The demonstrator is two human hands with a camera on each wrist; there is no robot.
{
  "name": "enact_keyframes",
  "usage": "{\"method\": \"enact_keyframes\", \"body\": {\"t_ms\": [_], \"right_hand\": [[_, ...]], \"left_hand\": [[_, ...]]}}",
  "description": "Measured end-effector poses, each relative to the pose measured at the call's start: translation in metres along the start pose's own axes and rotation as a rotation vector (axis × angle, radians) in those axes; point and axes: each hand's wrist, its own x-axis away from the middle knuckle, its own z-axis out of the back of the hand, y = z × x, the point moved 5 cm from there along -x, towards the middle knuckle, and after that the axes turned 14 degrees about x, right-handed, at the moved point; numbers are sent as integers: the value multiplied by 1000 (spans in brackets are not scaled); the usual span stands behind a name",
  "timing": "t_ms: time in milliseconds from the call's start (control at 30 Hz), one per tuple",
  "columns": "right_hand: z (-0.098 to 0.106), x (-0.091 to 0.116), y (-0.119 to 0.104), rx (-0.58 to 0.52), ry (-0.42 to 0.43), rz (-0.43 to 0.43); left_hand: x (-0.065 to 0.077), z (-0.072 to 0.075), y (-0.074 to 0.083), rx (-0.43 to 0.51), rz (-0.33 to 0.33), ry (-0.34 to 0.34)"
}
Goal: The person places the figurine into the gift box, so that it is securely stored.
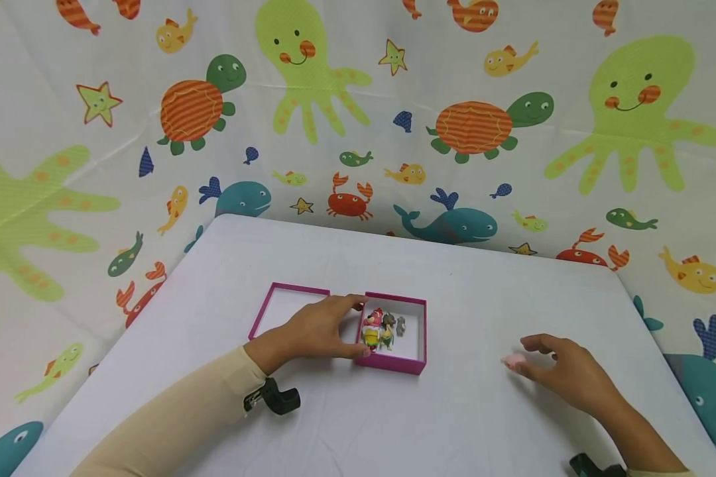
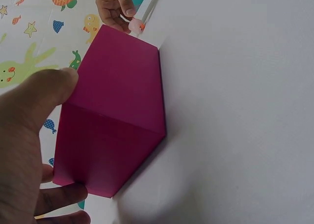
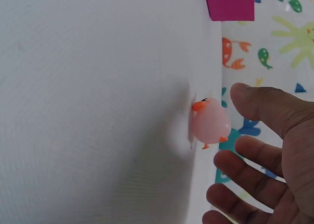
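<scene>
My left hand [image 1: 319, 329] grips the left side of a magenta box [image 1: 396, 363] with a white inside. In the left wrist view, its thumb is on one edge of the box [image 2: 117, 81] and its fingers bend at the far side. Inside lie small toy figures: one with a pink head and yellow bottom [image 1: 372, 331], a green-and-brown one [image 1: 388, 331] and a small grey one [image 1: 400, 326]. A pink toy bird [image 3: 212, 121] with orange beak and feet is on the white table. Beside it, my right hand [image 1: 573, 374] has its fingers spread, apart from the bird in the right wrist view.
The magenta-rimmed box lid [image 1: 262, 311] lies left of the box, partly behind my left hand. A white cloth covers the table [image 1: 453, 424]. Behind it hangs a curtain [image 1: 358, 112] printed with sea animals.
</scene>
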Motion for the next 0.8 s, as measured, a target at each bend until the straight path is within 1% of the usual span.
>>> {"method": "enact_keyframes", "body": {"t_ms": [167, 300, 400, 800], "right_hand": [[-3, 1, 1, -5, -11, -14], [-6, -1, 1, -10, -10, -24], [-9, -2, 1, -10, -12, -25], [-12, -4, 2, -7, -19, -23]], "left_hand": [[1, 1, 1, 7, 2, 0], [1, 0, 1, -2, -13, 3], [0, -1, 1, -12, -24, 5], [1, -1, 2, -12, -24, 6]]}}
